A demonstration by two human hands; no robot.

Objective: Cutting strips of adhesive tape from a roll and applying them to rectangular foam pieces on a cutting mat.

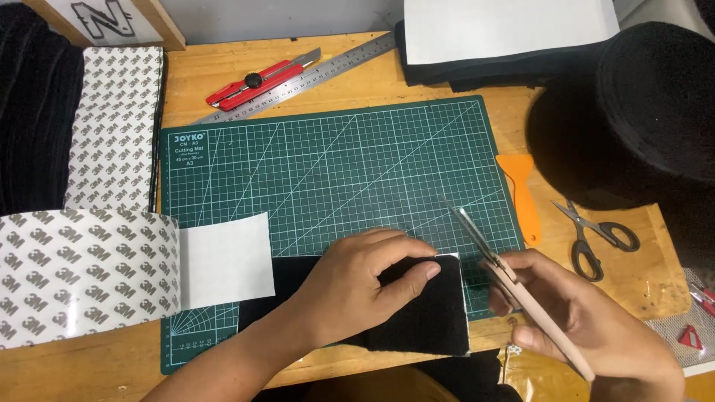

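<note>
Fabric piece (402, 313) on cutting mat (335, 171), tape roll (82, 275) left, ruler (298, 78) behind, scissors (596, 238) right.

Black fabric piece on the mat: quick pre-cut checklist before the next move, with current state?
1. Black fabric piece lies flat on the green cutting mat: ok.
2. Left hand presses the piece down: ok.
3. Right hand grips the beige-handled scissors: ok.
4. Blades open: cannot tell.
5. Left fingertips away from the blades: not ok, close.
6. Red utility knife and black scissors lie off the mat: ok.
</note>
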